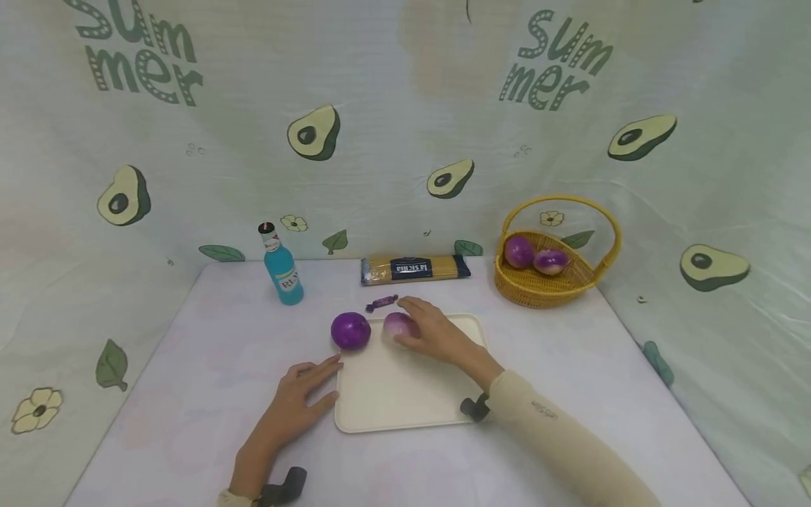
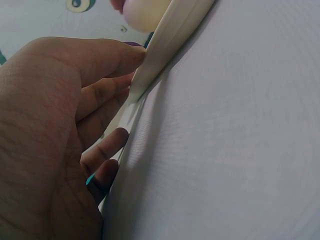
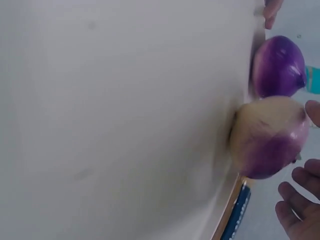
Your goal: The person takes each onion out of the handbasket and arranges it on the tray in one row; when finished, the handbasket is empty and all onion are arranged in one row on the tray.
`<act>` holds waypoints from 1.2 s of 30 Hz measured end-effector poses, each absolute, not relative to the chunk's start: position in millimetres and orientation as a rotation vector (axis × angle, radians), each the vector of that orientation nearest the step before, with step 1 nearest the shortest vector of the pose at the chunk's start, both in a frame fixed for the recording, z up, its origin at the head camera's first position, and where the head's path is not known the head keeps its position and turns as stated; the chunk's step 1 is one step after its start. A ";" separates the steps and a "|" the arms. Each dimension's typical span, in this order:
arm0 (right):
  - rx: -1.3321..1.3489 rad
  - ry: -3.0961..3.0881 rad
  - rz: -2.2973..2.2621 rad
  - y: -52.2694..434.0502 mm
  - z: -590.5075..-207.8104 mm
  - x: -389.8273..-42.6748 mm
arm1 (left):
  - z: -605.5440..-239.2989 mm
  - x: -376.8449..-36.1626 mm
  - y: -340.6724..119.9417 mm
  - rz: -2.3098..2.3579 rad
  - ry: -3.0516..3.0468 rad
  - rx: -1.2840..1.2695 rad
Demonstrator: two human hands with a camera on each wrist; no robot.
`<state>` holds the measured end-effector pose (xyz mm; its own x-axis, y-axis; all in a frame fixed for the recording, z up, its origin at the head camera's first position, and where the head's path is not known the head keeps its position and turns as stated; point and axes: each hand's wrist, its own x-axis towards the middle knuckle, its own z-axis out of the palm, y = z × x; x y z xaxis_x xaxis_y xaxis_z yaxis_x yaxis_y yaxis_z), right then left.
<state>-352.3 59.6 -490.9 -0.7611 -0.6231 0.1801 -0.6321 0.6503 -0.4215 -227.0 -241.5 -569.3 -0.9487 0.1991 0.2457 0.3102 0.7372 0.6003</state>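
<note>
head view alone shows basket (image 1: 546, 285), bottle (image 1: 282, 271)

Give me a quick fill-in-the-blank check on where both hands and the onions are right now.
1. The right hand is around the pale onion on the ____.
2. The left hand touches the tray at its ____ edge.
3. The yellow basket holds ____ onions.
4. The dark purple onion sits nearest the ____ bottle.

Missing words: tray; left; two; blue
</note>
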 end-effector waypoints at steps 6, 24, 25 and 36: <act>1.049 -2.843 0.755 76.1 -486.7 -354.1 | -573.0 -227.5 -242.6 -0.999 -2.756 -0.429; 0.902 -2.890 0.725 128.1 -477.4 -364.0 | -570.5 -226.1 -242.4 -0.985 -2.754 -0.440; 0.895 -2.890 0.726 130.7 -477.1 -364.4 | -570.3 -226.0 -241.9 -0.987 -2.755 -0.437; 0.812 -2.924 0.691 151.5 -473.8 -370.2 | -568.0 -224.9 -239.4 -1.000 -2.783 -0.416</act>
